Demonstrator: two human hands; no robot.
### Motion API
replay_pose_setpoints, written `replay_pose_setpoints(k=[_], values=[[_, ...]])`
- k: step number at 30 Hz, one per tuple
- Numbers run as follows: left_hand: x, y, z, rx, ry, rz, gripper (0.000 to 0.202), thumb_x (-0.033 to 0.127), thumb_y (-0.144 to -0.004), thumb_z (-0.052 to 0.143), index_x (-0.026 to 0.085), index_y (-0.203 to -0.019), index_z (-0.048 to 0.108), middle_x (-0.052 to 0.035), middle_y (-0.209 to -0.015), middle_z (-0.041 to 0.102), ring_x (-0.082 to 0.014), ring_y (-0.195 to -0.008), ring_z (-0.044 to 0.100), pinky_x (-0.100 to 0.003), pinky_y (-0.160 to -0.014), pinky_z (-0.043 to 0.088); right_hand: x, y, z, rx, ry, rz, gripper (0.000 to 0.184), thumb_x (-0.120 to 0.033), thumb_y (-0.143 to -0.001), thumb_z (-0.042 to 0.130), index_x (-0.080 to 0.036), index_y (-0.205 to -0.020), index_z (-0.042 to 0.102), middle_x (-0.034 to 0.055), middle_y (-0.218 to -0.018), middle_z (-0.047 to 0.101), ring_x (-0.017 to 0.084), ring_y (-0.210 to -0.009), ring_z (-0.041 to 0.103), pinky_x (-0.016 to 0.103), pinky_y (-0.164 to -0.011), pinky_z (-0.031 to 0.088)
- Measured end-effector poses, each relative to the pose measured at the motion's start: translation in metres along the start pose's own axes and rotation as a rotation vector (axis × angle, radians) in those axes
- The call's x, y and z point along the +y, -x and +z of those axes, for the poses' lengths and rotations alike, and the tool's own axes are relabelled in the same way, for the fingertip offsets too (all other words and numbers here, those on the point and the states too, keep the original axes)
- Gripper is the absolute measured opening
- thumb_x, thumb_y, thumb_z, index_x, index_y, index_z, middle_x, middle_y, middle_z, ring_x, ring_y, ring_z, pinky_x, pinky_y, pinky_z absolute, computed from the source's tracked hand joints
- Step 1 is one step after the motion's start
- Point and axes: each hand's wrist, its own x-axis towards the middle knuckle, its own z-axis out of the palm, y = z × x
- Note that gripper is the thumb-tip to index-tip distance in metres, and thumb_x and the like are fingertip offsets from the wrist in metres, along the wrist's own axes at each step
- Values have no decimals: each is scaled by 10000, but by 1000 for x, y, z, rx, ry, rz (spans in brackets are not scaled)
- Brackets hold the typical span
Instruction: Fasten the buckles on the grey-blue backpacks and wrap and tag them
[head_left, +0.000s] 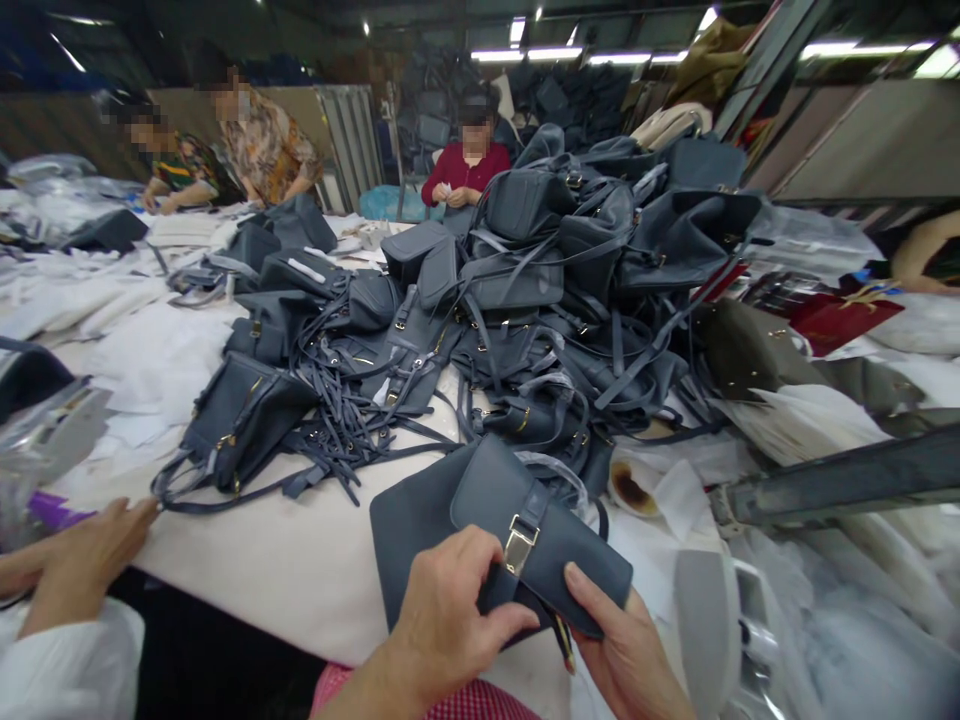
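Observation:
A dark blue-grey leather bag with a front flap and a gold buckle lies tilted at the near edge of the table. My left hand curls its fingers at the strap end below the buckle, its thumb lower down beside the flap. My right hand grips the flap's lower right corner, thumb on top and fingers underneath. A gold-edged zip shows beneath the flap between my hands. The undersides of both grips are hidden.
A large heap of similar bags fills the table's middle, with loose straps in front. At left rests a co-worker's hand with a white sleeve. A stained cup and a metal bar are at right. Several people sit beyond.

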Motion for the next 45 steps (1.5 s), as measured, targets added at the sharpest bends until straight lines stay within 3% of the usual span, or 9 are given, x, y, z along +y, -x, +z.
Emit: replay_pose_setpoints(k=[5,10,14,20,25,31,34,39,45], values=[[5,-7,-3,-50,-89,-128,551,538,-539,847,231,-776,456,32,-656,557,-172,-590,496,-284,-558,259,13,7,-3,-86,32,46,683,-390,-647,851,-202,-1257,607,99,-1046,754,305,-977,691,458,-910,546],[9,-14,-14,-126,-39,-225,559,413,-516,869,227,-776,411,55,-723,514,-140,-629,448,-264,-569,268,20,16,10,-115,-51,51,732,-407,-635,856,-214,-1287,583,111,-1017,756,307,-919,704,474,-855,556],[2,-16,-16,-213,152,-256,499,298,-540,846,216,-718,387,85,-677,464,-97,-603,405,-224,-525,282,16,20,17,-106,-90,67,726,-384,-651,852,-205,-1296,572,108,-979,760,302,-886,711,471,-811,568],[-18,-17,-10,-430,578,-423,419,254,-585,782,215,-715,385,110,-586,452,-63,-456,437,-162,-379,370,18,19,13,-117,-96,85,681,-385,-660,848,-176,-1260,603,118,-960,764,304,-843,719,451,-757,581],[-25,-19,-6,-518,767,-437,363,209,-593,746,199,-720,405,89,-575,541,-62,-419,506,-152,-372,430,24,20,12,-120,-123,86,628,-354,-693,833,-169,-1248,606,120,-958,766,294,-822,722,425,-715,588],[-31,-21,-5,-604,799,-432,273,240,-650,671,194,-762,426,59,-603,586,-66,-429,534,-171,-415,461,26,24,10,-73,-153,86,664,-336,-691,840,-175,-1277,573,116,-974,764,297,-835,721,444,-723,586],[-26,-19,-10,-625,689,-391,291,294,-679,677,206,-802,428,89,-583,522,-78,-449,514,-183,-423,445,26,26,11,-66,-160,95,690,-329,-690,842,-174,-1296,550,119,-972,764,295,-825,723,443,-710,589],[-11,-17,-19,-488,334,-274,493,262,-527,840,208,-717,388,123,-566,406,-41,-479,340,-152,-377,216,26,26,13,-56,-150,103,661,-319,-685,843,-153,-1260,563,129,-962,766,314,-835,726,452,-698,593],[-26,-23,-12,-618,681,-339,380,231,-615,758,210,-731,397,121,-550,438,-56,-447,421,-155,-391,358,27,23,14,-52,-146,102,551,-333,-676,845,-145,-1150,636,128,-959,771,321,-832,729,488,-723,594]])
